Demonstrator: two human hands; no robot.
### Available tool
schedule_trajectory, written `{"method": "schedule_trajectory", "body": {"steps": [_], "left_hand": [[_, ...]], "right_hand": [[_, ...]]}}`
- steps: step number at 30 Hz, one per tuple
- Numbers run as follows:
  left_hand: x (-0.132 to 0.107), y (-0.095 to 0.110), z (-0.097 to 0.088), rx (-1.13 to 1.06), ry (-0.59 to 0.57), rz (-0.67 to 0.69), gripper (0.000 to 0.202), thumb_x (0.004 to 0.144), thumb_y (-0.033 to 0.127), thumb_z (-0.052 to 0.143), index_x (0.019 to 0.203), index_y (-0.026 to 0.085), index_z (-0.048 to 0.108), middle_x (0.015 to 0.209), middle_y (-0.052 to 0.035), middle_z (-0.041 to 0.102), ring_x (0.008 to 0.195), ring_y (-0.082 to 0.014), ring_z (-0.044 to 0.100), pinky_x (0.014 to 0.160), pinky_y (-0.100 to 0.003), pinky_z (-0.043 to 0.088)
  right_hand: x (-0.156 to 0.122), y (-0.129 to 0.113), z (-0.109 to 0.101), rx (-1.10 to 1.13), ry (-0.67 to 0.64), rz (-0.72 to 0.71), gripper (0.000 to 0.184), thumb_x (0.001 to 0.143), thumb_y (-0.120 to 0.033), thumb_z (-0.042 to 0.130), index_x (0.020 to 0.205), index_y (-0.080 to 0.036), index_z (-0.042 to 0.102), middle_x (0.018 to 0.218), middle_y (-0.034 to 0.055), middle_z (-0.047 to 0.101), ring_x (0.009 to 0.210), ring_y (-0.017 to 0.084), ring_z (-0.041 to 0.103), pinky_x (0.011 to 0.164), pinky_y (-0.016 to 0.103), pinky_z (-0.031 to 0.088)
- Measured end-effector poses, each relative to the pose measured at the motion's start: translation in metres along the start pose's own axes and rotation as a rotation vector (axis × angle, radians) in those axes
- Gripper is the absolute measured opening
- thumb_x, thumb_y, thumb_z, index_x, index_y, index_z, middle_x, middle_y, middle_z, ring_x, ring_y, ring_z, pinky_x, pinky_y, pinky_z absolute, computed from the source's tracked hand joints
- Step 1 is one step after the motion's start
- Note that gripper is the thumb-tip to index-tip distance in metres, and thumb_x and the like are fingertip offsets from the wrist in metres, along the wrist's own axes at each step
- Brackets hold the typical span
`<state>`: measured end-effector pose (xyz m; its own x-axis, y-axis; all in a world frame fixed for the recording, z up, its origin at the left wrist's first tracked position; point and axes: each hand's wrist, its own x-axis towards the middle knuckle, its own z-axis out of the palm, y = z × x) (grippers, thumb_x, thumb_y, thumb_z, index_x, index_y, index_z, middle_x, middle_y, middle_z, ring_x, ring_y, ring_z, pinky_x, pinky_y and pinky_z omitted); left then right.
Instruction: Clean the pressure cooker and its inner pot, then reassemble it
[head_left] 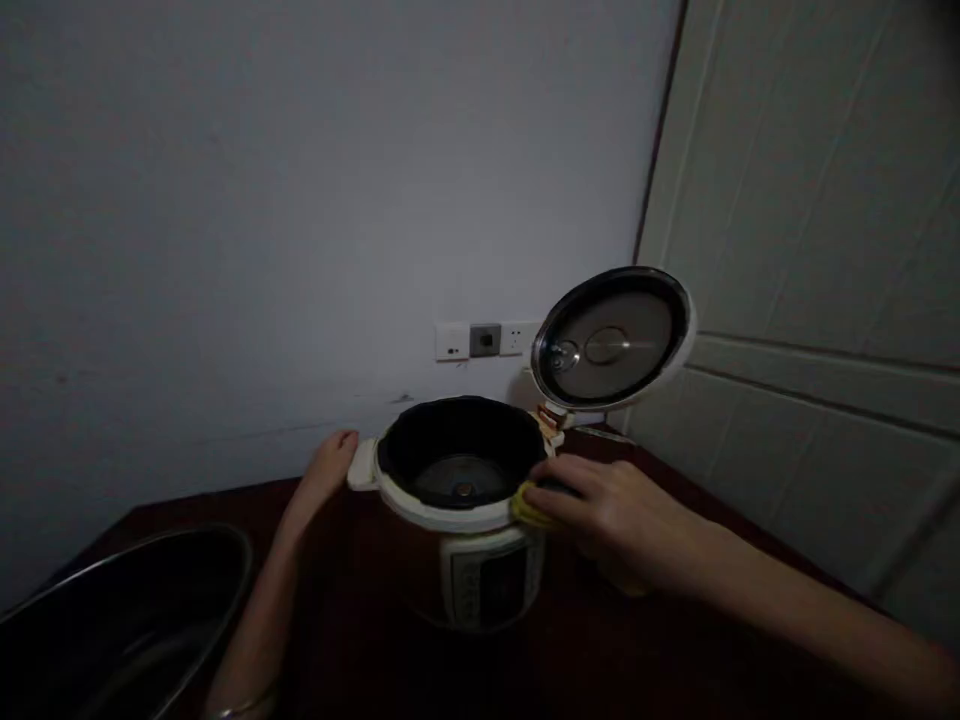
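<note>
A white and dark-red rice cooker (487, 575) stands on a dark table with its lid (611, 338) swung up and open at the back right. Its pot opening (459, 455) is dark, and a metal plate shows at the bottom. My right hand (607, 505) rests on the cooker's right rim, fingers closed on a yellow cloth (527, 508) pressed against the rim. My left hand (330, 470) lies against the cooker's left handle (363, 467); its fingers are hidden from view.
A large metal bowl (120, 625) sits at the near left on the dark table (360, 640). A wall with a socket strip (484, 340) is behind the cooker. A panelled door (810, 300) stands to the right.
</note>
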<state>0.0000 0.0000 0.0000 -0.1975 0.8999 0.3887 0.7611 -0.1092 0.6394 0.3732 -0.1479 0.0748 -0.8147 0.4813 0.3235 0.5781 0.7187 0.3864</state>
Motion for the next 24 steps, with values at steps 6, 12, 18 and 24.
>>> {"method": "schedule_trajectory", "body": {"steps": [6, 12, 18, 24], "left_hand": [[-0.003, 0.003, -0.002, -0.004, -0.003, 0.030, 0.039, 0.075, 0.040, 0.031, 0.076, 0.017, 0.062, 0.085, -0.0102, 0.069, 0.085, -0.0241, 0.063, 0.079, -0.033, 0.047], [-0.004, 0.007, -0.003, 0.042, -0.003, 0.029, 0.039, 0.076, 0.038, 0.031, 0.079, 0.016, 0.062, 0.090, -0.0133, 0.069, 0.088, -0.0250, 0.062, 0.082, -0.034, 0.046], [-0.005, 0.010, -0.002, 0.069, 0.021, -0.006, 0.041, 0.078, 0.033, 0.030, 0.086, 0.013, 0.064, 0.097, -0.0150, 0.069, 0.092, -0.0243, 0.062, 0.083, -0.033, 0.045], [-0.005, 0.010, -0.003, 0.109, 0.018, 0.016, 0.042, 0.078, 0.033, 0.029, 0.087, 0.013, 0.065, 0.096, -0.0147, 0.069, 0.090, -0.0231, 0.062, 0.081, -0.031, 0.045]], "right_hand": [[-0.004, 0.037, 0.000, -0.229, -0.019, 0.277, 0.036, 0.075, -0.004, 0.056, 0.108, -0.018, 0.061, 0.103, 0.0117, 0.062, 0.083, 0.022, 0.062, 0.049, 0.022, 0.037], [0.011, 0.015, 0.019, -0.200, -0.079, 0.235, 0.025, 0.071, 0.000, 0.057, 0.090, -0.014, 0.066, 0.093, 0.0122, 0.064, 0.074, 0.021, 0.063, 0.047, 0.024, 0.031], [0.030, -0.013, 0.002, -0.187, -0.143, 0.135, 0.017, 0.072, 0.001, 0.058, 0.080, -0.012, 0.065, 0.081, 0.0102, 0.064, 0.064, 0.019, 0.061, 0.044, 0.027, 0.029], [0.070, -0.042, -0.015, -0.063, -0.115, -0.134, 0.009, 0.074, -0.007, 0.060, 0.082, -0.012, 0.061, 0.081, 0.0090, 0.062, 0.066, 0.018, 0.058, 0.044, 0.027, 0.028]]}}
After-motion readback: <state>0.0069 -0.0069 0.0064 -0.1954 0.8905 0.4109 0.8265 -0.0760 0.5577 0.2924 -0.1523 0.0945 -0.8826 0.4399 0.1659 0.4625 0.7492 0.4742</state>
